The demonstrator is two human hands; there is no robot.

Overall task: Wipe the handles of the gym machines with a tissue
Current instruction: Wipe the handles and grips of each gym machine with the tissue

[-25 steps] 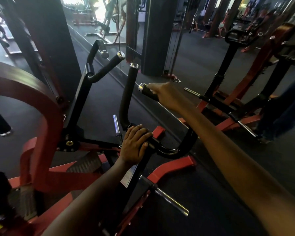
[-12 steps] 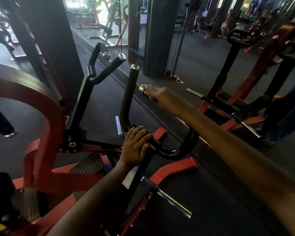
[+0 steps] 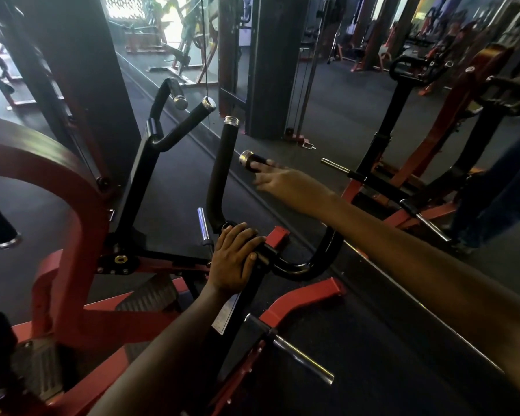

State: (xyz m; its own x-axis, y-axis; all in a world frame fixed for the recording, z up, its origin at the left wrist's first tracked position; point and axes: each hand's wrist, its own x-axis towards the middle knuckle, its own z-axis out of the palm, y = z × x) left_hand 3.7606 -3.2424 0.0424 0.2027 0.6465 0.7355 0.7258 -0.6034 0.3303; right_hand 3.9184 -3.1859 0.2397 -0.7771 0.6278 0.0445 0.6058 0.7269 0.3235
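Observation:
A black U-shaped handle bar (image 3: 312,262) rises from the red machine in front of me. Its left grip (image 3: 219,169) stands upright with a chrome cap. The right grip (image 3: 249,159) points toward me, chrome cap at its end. My right hand (image 3: 288,184) reaches out to that grip, blurred, with its fingers stretched and the tips touching just behind the cap. My left hand (image 3: 231,259) grips the bar's base where it joins the post. No tissue shows in either hand.
A second pair of black handles (image 3: 186,124) stands farther left. The red curved frame (image 3: 72,190) fills the left side. Chrome weight pegs (image 3: 300,355) stick out low. Another machine (image 3: 382,139) and a person's blue trouser leg (image 3: 499,199) stand on the right, a dark pillar (image 3: 267,64) behind.
My right hand gripped the right handle a second ago; its fingers have since loosened and stretched out near the cap. My left hand has stayed on the bar's base.

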